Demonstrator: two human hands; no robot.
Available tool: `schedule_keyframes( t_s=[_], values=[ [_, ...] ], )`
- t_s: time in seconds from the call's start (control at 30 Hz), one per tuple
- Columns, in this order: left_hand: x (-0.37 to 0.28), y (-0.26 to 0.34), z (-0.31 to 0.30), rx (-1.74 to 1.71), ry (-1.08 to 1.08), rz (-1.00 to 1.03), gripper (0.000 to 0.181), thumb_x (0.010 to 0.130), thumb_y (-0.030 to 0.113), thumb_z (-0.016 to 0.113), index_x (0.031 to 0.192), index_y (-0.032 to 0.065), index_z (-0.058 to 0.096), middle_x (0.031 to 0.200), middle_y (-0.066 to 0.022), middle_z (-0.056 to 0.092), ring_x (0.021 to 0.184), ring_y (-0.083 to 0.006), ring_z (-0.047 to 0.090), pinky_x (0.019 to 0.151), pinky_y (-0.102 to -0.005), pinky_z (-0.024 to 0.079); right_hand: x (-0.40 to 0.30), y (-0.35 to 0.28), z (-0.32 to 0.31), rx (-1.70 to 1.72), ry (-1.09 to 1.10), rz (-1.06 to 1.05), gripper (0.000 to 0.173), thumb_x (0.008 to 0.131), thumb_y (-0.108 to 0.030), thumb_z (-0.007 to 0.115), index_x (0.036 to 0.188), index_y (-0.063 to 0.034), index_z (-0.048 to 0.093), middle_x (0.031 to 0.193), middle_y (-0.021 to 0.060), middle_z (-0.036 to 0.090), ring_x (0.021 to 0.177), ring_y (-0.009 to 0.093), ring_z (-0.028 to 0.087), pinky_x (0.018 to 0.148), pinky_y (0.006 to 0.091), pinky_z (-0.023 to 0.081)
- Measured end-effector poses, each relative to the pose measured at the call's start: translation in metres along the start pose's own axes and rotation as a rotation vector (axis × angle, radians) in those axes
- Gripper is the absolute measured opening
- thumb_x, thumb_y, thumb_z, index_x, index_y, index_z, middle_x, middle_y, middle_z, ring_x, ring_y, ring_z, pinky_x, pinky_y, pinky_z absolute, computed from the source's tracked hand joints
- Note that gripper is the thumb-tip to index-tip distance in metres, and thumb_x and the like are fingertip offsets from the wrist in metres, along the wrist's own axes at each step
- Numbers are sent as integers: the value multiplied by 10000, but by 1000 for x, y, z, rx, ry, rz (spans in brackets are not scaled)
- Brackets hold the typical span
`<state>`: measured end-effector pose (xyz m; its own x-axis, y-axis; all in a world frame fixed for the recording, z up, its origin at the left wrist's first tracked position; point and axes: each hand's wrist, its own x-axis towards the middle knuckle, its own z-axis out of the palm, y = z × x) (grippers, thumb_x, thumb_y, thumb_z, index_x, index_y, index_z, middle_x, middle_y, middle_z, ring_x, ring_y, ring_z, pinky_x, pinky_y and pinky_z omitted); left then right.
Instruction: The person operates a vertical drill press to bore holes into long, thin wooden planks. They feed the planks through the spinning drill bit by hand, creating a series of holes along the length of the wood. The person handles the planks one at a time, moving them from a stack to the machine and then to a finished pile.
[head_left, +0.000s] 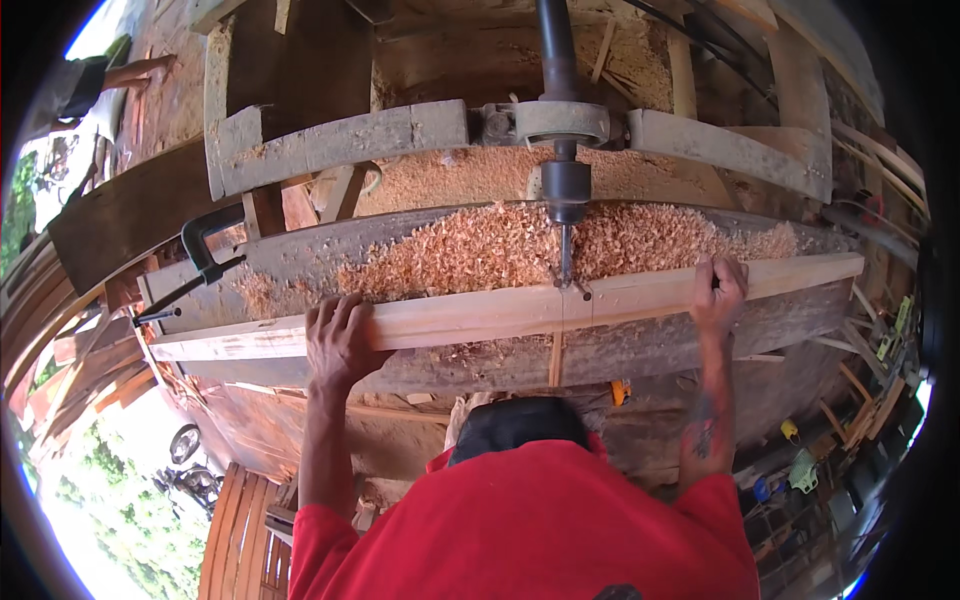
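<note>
A long pale squared timber (480, 313) lies across the wooden bench, and both hands hold it. My left hand (341, 341) grips it left of the middle, fingers over the far edge. Toward its right end, my right hand (718, 294) is curled over the top. Between the hands, a drill chuck (566, 184) carries a bit (566, 251) pointing at the timber's far edge. Whether the tip is inside the wood cannot be made out. A small dark round spot (586, 296) shows beside the bit, near thin lines drawn across the timber.
Wood shavings (465, 251) are heaped behind the timber, around the bit. A wooden frame (345, 139) supports the drill spindle. At the left, a C-clamp (196, 244) grips the bench boards. Stacked timber (67, 352) lies farther left. Another person's legs (139, 73) show at upper left.
</note>
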<state>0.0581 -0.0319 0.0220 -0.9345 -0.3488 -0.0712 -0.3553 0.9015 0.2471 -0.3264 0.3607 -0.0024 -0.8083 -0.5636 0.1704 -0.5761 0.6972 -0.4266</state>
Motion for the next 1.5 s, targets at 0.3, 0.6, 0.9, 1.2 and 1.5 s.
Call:
schedule_keyframes(
  t_s=[0.3,0.6,0.9,1.2,1.5],
  values=[
    [-29,-3,7,59,-47,-42,699,570,441,1004,1099,136,664,1151,-47,686,1085,-290,629,965,-477,444,-28,-1,5,-10,114,36,323,951,-144,681,668,-61,548,681,84,573,692,314,571,753,426,424],
    [-14,-11,0,10,25,15,660,564,351,979,1109,145,669,1152,-45,681,1059,-298,618,957,-474,458,-42,4,11,-8,161,15,317,938,-153,661,659,-61,539,710,120,605,726,345,593,773,446,445],
    [-11,-30,0,28,-15,-16,678,552,346,982,1120,145,671,1147,-29,681,1050,-295,610,970,-472,436,-35,-10,22,-9,168,43,296,899,-95,688,651,-67,528,686,95,575,717,318,595,754,439,441],
    [-6,-9,3,19,-10,-16,689,545,367,984,1101,134,651,1111,-37,674,1042,-301,603,933,-474,440,-26,4,9,32,120,1,325,951,-131,677,685,-51,510,699,98,551,704,317,544,747,444,410],
    [-12,-22,2,10,-24,-53,760,535,377,990,1165,127,647,1164,-42,689,1087,-286,623,957,-471,447,-23,-9,16,0,127,37,323,910,-66,692,650,-69,500,668,78,542,680,307,554,741,447,424]
  ],
)
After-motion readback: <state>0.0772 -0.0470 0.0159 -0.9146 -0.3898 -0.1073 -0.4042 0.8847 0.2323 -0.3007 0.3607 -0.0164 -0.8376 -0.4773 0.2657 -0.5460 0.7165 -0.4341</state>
